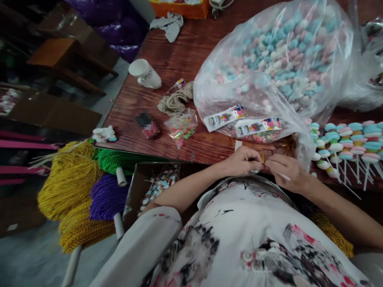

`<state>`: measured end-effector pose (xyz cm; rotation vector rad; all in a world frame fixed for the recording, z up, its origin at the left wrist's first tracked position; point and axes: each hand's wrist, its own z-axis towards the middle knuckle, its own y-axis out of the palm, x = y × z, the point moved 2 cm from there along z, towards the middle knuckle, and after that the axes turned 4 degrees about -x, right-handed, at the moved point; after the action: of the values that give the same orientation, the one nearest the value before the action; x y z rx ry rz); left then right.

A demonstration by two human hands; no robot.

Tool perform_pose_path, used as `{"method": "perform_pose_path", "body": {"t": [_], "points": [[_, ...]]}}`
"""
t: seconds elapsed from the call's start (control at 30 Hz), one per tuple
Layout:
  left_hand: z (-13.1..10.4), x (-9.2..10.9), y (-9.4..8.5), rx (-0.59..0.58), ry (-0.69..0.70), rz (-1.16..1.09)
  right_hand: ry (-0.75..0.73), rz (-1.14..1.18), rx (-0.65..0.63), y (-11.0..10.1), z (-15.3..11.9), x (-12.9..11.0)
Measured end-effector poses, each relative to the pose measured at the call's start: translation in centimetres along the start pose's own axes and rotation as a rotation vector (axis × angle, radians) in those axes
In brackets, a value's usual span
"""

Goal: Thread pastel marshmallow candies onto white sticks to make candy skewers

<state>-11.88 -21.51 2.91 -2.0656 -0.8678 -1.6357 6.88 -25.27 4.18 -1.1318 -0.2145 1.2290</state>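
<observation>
Close to my body at the table edge, my left hand [243, 161] is closed in a pinch, with a bit of pale blue and white showing under its fingers. My right hand [286, 172] is closed beside it, a thin white stick [283, 175] across its fingers. Between the fingertips of both hands stands a small yellow strip [263, 158]; which hand grips it I cannot tell. Just beyond lie printed packets [257, 127] and a large clear bag [209, 79] of pastel marshmallow-like candies [278, 56]. At the right lie candy skewers [353, 143] on white sticks.
On the wooden table [176, 50] are a white mug [146, 73], a beige cloth bundle [176, 99], a small bag of colourful pieces [182, 126] and a blurred-out item [147, 124]. Below left are yellow cord bundles [70, 179], a purple one [109, 196] and an open box [131, 199].
</observation>
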Motion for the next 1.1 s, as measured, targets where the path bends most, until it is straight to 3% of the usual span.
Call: {"method": "perform_pose_path", "body": {"t": [0.1, 0.2, 0.3, 0.5, 0.67, 0.83, 1.03, 1.1], "points": [[-0.3, -0.8, 0.2, -0.248, -0.234, -0.224, -0.294, -0.160, -0.086, -0.2, -0.1, -1.3], [-0.5, -1.6, 0.6, -0.435, -0.376, -0.349, -0.453, -0.138, -0.117, -0.5, 0.1, -2.1], [-0.5, -2.2, 1.0, -0.526, -0.429, -0.436, -0.516, -0.077, -0.134, -1.1, 0.6, -2.4], [0.2, -2.2, 1.1, -0.682, -0.408, -0.454, -0.541, -0.014, -0.172, -1.8, 1.3, -2.2], [0.5, -1.6, 0.7, -0.718, -0.399, -0.410, -0.540, -0.048, -0.174, -1.0, 1.5, -1.7], [0.9, -0.6, -0.4, -0.702, -0.264, -0.353, -0.497, -0.059, -0.139, -0.9, 2.8, -1.4], [0.3, 0.8, -5.7, -0.736, -0.265, 0.007, -0.483, -0.166, -0.168, -1.2, 3.1, -2.4], [-0.5, 2.8, -6.8, -0.618, -0.145, 0.293, -0.403, -0.186, -0.197, -0.5, 2.9, -1.9]]}}
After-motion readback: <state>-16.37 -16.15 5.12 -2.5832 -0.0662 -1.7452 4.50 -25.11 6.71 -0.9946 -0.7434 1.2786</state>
